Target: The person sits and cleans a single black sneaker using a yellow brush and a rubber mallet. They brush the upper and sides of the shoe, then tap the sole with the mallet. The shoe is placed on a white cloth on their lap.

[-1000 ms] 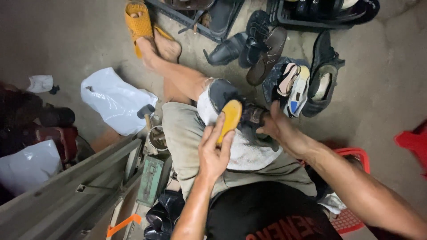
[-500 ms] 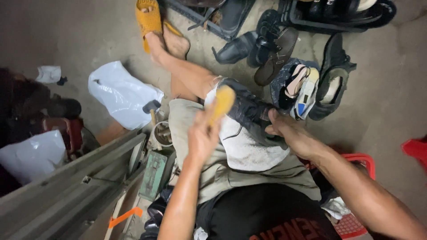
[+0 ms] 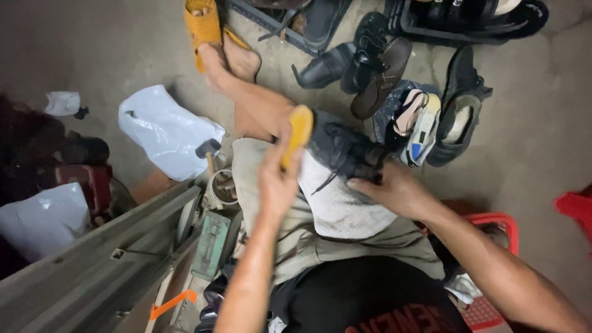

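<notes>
Shift: brush now higher, at shoe toe.
Hands: left hand grips brush; right hand clamps shoe.
Technique: short, even strokes, shoe braced on cloth.

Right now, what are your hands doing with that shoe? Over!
Left hand grips yellow brush at black shoe toe. Right hand steadies the shoe on white cloth over lap. Nothing in the way.

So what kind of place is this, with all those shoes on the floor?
Probably a cobbler's work spot on a bare concrete floor. Worn shoes lie about, a hammer stands beside a tin, and the left hand works a yellow brush over a dark shoe that the right hand steadies.
</notes>
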